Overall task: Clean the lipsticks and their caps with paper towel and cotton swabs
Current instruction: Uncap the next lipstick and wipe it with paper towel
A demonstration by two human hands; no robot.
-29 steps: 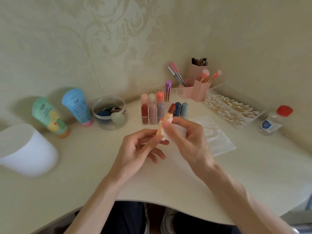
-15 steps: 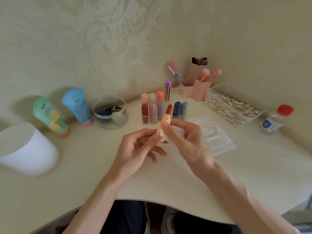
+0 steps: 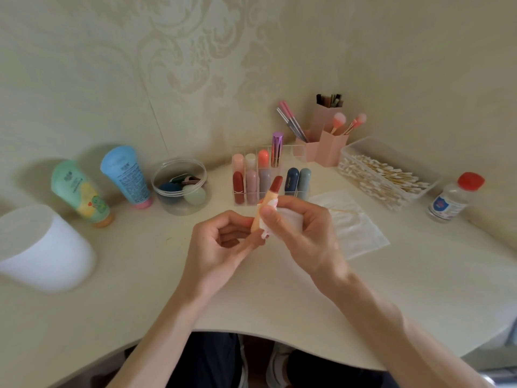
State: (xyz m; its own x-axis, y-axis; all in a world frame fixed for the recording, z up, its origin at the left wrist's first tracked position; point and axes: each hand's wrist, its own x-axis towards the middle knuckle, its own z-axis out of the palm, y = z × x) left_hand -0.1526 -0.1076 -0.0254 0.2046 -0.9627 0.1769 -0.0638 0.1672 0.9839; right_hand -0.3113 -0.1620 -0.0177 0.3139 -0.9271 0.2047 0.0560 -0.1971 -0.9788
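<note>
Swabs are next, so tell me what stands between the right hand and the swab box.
Nothing upright. Only a flat paper towel lies on the table between the right hand and the swab box. That hand holds a wad against the lipstick.

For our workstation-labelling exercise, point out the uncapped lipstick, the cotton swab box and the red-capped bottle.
uncapped lipstick point(image 3: 269, 195): head view, peach tube just below the red bullet.
cotton swab box point(image 3: 402, 161): head view, far clear wall.
red-capped bottle point(image 3: 450, 201): head view, clear body near the label.
</note>
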